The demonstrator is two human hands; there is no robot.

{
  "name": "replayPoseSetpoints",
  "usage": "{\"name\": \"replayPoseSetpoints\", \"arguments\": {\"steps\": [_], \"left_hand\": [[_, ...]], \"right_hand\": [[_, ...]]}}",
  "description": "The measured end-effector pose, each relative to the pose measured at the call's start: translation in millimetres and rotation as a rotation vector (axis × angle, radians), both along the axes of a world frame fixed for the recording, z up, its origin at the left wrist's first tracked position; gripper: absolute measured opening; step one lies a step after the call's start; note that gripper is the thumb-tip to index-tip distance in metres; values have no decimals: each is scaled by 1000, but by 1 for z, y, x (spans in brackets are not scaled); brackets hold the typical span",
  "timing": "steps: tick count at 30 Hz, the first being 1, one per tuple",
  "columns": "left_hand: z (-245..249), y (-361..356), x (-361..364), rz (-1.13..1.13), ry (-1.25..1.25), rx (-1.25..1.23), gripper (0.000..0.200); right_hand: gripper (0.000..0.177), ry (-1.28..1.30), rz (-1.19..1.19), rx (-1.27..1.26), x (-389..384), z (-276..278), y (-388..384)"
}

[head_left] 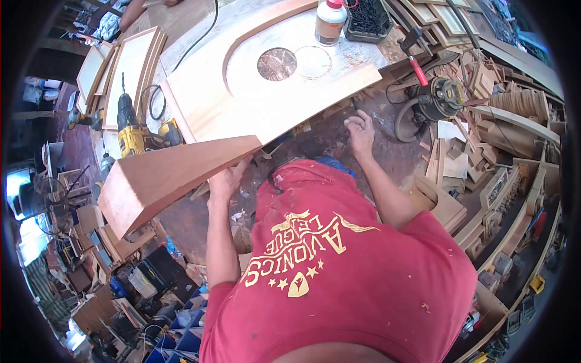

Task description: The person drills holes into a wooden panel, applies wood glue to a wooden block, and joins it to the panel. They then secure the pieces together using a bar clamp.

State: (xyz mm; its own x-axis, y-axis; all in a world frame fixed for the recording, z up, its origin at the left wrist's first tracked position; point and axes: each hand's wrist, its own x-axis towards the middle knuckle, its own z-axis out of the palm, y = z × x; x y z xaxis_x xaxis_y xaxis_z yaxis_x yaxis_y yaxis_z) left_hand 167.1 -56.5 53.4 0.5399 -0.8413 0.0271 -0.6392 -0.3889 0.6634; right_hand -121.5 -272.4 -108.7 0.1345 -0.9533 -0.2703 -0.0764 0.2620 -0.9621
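My left hand point(227, 179) is closed on the narrow end of a long, tapered wooden piece point(187, 162), partly hidden behind it. The block's broad end juts out to the left, and its narrow end is by the edge of a pale wooden panel point(254, 115). My right hand point(361, 134) is off the panel's near edge, its fingers curled in. A thin dark bit shows by the fingertips; whether they grip it I cannot make out. On the table left of the panel is a yellow and black cordless drill point(130, 130) with a bit fitted.
A white glue bottle point(330, 24) stands beside a dark tray of screws point(368, 21). A red-handled clamp point(417, 69) is at the table edge, near a round power tool point(439, 100). Wood offcuts fill the right side. Another person's arm point(132, 13) shows at top left.
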Motion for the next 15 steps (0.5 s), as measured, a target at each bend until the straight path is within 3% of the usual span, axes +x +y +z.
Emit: {"name": "replayPoseSetpoints", "arguments": {"steps": [4,5,9,14,15], "left_hand": [[0,-2,8,-66,-62,29,29],[-1,-3,10,-65,-62,35,30],[-3,-4,8,-48,-45,29,31],[-7,-5,6,-36,-56,43,34],[-7,-6,7,-35,-38,46,34]], "right_hand": [[77,-22,-40,383,-4,-40,-19],[79,-25,30,368,-2,-49,-19],[68,-189,88,483,36,-70,-30],[47,-555,0,699,80,-152,-39],[45,-537,28,629,80,-159,-39]]}}
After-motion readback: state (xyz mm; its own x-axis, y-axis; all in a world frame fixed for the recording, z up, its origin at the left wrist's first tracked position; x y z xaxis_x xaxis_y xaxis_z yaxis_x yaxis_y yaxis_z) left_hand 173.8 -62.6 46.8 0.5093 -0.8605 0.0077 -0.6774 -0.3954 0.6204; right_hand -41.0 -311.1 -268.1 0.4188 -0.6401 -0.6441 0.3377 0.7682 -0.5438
